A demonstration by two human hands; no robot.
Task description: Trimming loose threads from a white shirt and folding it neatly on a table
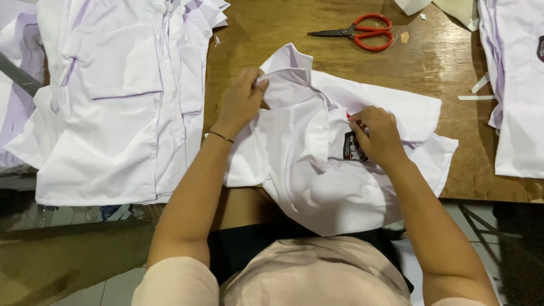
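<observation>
White shirt, dark badge; red-handled scissors; brown table.

Scissors (far edge) beyond bare wood.

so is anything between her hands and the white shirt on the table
Nothing visible: both hands are already on the white shirt. The left hand pinches the collar; the right hand rests by the dark badge.

Dark shield-shaped badge on white shirt, under right hand.
</observation>
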